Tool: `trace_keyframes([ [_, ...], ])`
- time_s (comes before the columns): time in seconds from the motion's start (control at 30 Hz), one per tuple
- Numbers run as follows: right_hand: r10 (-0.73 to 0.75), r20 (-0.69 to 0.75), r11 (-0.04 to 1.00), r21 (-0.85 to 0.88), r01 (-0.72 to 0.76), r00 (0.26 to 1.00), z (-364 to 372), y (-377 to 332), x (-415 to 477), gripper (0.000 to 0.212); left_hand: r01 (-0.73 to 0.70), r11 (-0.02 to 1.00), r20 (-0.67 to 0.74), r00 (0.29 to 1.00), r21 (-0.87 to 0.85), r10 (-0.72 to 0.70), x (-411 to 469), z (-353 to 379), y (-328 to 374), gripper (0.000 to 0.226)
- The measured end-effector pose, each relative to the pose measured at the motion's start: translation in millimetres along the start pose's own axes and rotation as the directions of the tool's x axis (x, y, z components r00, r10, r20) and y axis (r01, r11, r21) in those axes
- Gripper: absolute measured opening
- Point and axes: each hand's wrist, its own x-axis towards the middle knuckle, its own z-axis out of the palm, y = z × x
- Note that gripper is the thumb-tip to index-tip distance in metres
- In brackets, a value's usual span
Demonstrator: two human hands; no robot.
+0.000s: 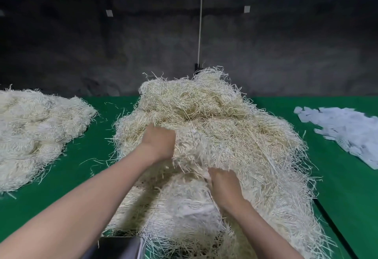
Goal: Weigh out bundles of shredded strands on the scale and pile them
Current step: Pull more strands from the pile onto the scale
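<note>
Shredded strands (225, 111): big loose heap, centre frame, on the green table (86, 177). Grip: left hand (158, 142) is dug into the heap's near-left side, fingers curled into a clump (190, 144) that stands raised and blurred. Reads as a firm hold. The right hand (223, 183), lower centre, has its fingers buried under the same clump, so I can't tell how far closed it is.

Finished pile (34, 127) at the left edge, well apart from the heap, so some bundles look already weighed and stacked. Dark metal corner at the bottom edge is probably the scale (120, 246). Only heap fringe hangs beside it. Paper slips (343, 127) lie at the right edge.

Status guess: mid-job, at the grab-a-portion step. Remaining: weigh this clump, pile it, repeat. The heap is large, so most of the work is likely ahead.
</note>
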Motion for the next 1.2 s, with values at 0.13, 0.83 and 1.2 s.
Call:
trace_keyframes([
  [0.13,0.064,0.195,0.954,-0.3,-0.003,0.979,37,23,-13,0.047,0.107,0.993,-0.106,0.988,-0.042,-0.111,-1,4,-8,0.02],
  [0.83,0.265,0.214,0.953,-0.208,-0.221,0.94,52,20,-23,0.056,0.113,-0.803,0.427,0.885,-0.585,-0.187,-21,-27,18,0.034],
  [1.2,0.277,0.327,0.959,-0.042,-0.279,0.904,42,4,-51,0.052,0.006,-0.807,0.207,0.968,-0.59,-0.145,-22,-106,11,0.034],
])
